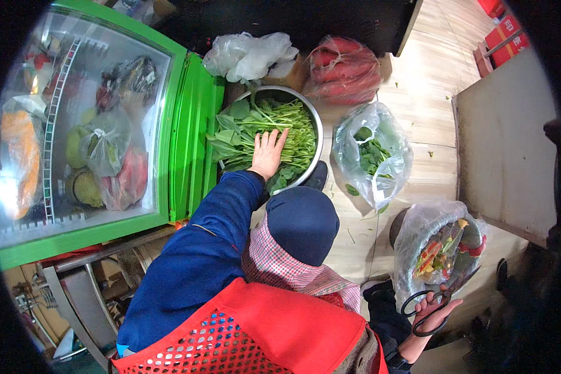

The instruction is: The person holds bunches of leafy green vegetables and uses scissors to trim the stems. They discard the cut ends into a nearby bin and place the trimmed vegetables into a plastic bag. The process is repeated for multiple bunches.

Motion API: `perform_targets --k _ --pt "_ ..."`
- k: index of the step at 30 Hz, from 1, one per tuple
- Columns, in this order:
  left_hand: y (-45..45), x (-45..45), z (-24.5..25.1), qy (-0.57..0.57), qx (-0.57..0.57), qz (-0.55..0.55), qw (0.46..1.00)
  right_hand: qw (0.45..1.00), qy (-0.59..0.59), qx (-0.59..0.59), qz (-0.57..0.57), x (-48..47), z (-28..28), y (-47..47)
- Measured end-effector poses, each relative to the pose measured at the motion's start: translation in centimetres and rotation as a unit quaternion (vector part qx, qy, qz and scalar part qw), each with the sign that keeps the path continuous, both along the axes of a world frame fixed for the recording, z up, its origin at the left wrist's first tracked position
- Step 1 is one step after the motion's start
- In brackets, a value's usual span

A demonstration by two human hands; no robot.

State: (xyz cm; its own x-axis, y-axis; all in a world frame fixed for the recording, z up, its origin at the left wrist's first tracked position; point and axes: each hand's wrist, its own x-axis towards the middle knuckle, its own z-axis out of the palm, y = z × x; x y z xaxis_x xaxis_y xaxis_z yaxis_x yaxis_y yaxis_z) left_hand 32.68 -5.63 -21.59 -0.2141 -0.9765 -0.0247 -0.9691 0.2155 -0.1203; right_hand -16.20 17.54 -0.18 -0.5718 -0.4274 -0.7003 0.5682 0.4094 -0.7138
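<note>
My left hand (268, 152) rests palm down, fingers apart, on a heap of leafy green vegetables (292, 126). The greens fill a round metal basin (316, 161); their stems point right and their leaves hang over its left rim. My right hand (432, 311) holds black-handled scissors (448, 299) by the loops at the lower right, with the blades pointing up and to the right. Behind the blades stands a bin lined with a clear plastic bag (409, 233), with food scraps (435, 257) inside. An open plastic bag (343, 145) with loose green leaves (373, 152) sits right of the basin.
A green-framed glass-door cooler (180, 140) stands close on the left. Beyond the basin lie a white plastic bag (250, 56) and a bagged red bundle (343, 70). A pale panel (505, 140) rises at right. Leaf bits lie on the tiled floor (437, 126).
</note>
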Motion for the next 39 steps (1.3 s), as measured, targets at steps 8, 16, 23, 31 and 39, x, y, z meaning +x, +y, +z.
perform_targets --k 8,16,23,31,39 --pt "3.0 -0.2 1.4 0.041 0.087 0.082 0.992 0.999 -0.008 0.03 0.033 -1.0 -1.0 0.5" --pt "4.2 -0.7 1.8 0.068 0.17 0.122 0.976 0.957 0.187 0.083 0.206 -0.7 -1.1 1.1" --pt "5.2 -0.4 2.7 0.058 0.137 0.064 0.987 0.811 0.409 0.262 0.326 -3.0 -1.4 2.7" --pt "2.8 1.0 4.2 0.106 0.242 0.038 0.964 0.784 0.407 0.325 0.336 -7.1 -2.1 3.9" --pt "-9.1 -8.9 7.9 0.234 0.285 -0.189 0.91 0.768 0.419 0.348 0.338 -9.0 -3.2 3.9"
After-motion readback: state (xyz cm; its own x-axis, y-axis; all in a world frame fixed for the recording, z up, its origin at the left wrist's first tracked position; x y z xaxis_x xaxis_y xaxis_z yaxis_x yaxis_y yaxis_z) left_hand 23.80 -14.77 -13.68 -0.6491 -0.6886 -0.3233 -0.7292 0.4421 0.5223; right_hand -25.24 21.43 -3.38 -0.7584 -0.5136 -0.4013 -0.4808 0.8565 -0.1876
